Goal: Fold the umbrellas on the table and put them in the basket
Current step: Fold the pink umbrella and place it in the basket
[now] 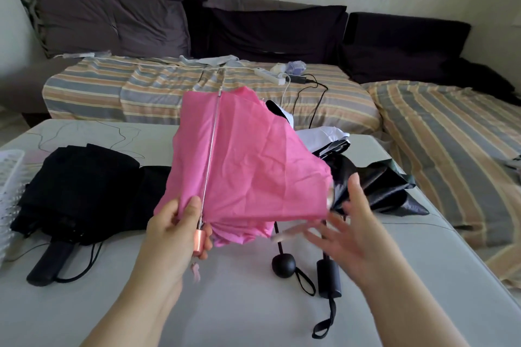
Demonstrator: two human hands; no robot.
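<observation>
Pink umbrella (248, 160), held above the table (253, 304) by the left hand (180, 231) gripping its handle, shaft extended, canopy loose; right hand (346, 231) spread and empty beside the fabric: unsmoothed panels may bunch, and the basket (8, 175) sits far left.

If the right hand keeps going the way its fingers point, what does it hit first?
Probably the hanging edge of the pink umbrella's canopy: the open right hand points up-left at it. The hand is blurred, so depth is uncertain.
</observation>
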